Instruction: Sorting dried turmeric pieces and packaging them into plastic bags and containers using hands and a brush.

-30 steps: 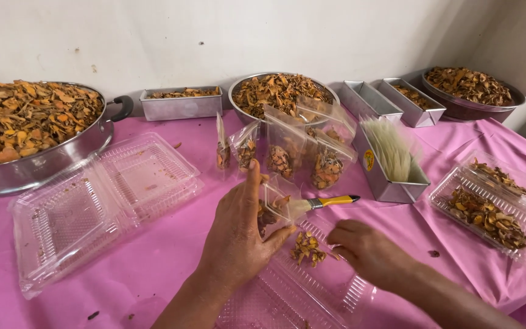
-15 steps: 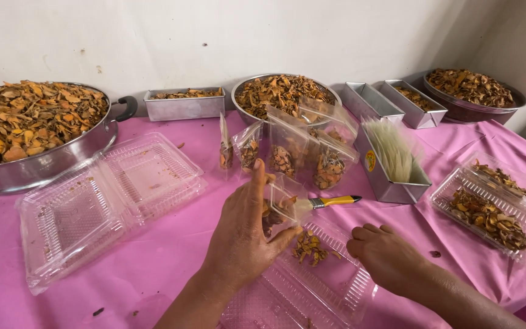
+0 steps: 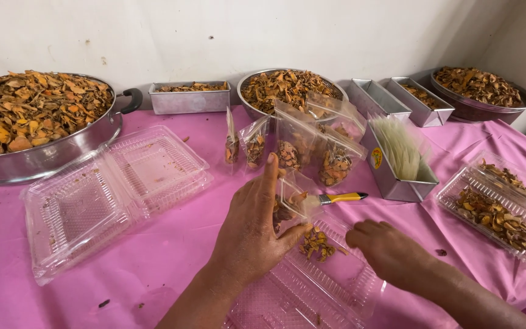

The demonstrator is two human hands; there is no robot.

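**Head view: a small pouch held over an open clamshell tray**

The left hand [image 3: 254, 228] holds a small clear plastic pouch [image 3: 292, 198] partly filled with dried orange-brown slices, thumb under it and fingers [image 3: 269, 173] raised behind. The right hand [image 3: 385, 247] rests curled, knuckles up, at the near edge of the table; whether it grips anything I cannot tell. Between the hands lies an open clear plastic clamshell tray [image 3: 330, 286] with a little heap of dried slices [image 3: 316, 242] in it. A brush with a yellow handle [image 3: 342, 197] lies just beyond the pouch.

All stands on a table under a pink cloth [image 3: 171, 244]. Left of the hands sits a second open, empty clear clamshell [image 3: 114, 195]. Behind the pouch stand several filled clear bags [image 3: 312, 152], upright. A rectangular metal tin of pale thin sticks [image 3: 400, 161] is to the right, and a clamshell with dried pieces [image 3: 497, 207] lies near the right edge. At the far left edge is a large metal pan heaped with dried slices [image 3: 38, 122]; a round metal bowl of the same [image 3: 287, 88] and further metal tins stand along the far edge.
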